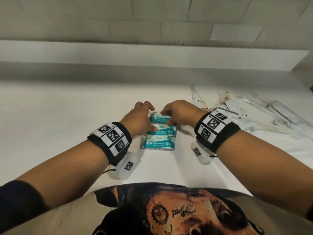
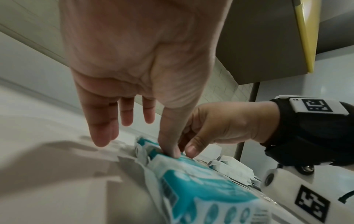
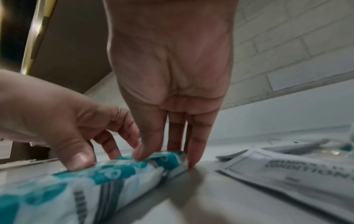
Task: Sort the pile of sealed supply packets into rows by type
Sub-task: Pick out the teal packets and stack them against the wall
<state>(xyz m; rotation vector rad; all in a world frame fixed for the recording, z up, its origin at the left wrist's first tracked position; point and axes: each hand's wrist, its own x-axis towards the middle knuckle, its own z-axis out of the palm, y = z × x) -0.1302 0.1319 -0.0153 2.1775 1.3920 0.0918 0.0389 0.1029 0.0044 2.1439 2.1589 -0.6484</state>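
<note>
Three teal-and-white mini wipes packets lie in a column on the white table (image 1: pixel 67 116): a far one (image 1: pixel 159 118), a middle one (image 1: pixel 161 130) and a near one (image 1: pixel 159 143). My right hand (image 1: pixel 167 117) grips the far packet (image 3: pixel 162 160), with the thumb on top and the fingers down over its far edge. My left hand (image 1: pixel 149 117) has its thumb pressing on the middle packet (image 2: pixel 184 163) at the left side, while its fingers (image 2: pixel 103 133) hang straight, off the packets. The unsorted pile (image 1: pixel 254 112) of clear and white sealed packets lies to the right.
A grey printed flat packet (image 3: pixel 287 171) from the pile lies just right of my right hand. A white ledge (image 1: pixel 152 55) and a tiled wall run along the back of the table. Bare tabletop stretches to the left of the wipes.
</note>
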